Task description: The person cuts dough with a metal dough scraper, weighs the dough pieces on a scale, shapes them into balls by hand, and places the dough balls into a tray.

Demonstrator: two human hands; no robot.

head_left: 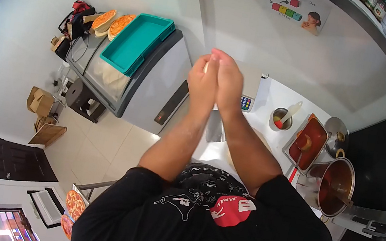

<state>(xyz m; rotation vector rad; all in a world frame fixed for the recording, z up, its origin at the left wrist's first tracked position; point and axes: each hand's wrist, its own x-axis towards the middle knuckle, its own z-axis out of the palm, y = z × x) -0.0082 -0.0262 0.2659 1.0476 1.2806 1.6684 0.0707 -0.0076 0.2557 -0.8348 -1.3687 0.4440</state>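
Note:
Both arms reach forward over the white counter (278, 91), and my two hands meet in front of me. My left hand (202, 82) is closed, its fingers curled against the other palm. My right hand (228, 80) wraps around it from the right side, fingers bent over the top. A small pale patch shows by the left fingers; what it belongs to is hidden between the palms. Beneath the hands, partly covered, stands a scale with a keypad (246, 102).
To the right are a metal cup (280, 120) with a spatula, a rectangular pan of red sauce (319, 133) with a ladle, and a large pot (340, 179). At left, a teal tray (121, 61) lies on a chest freezer (158, 85) beside pizza bases (119, 26).

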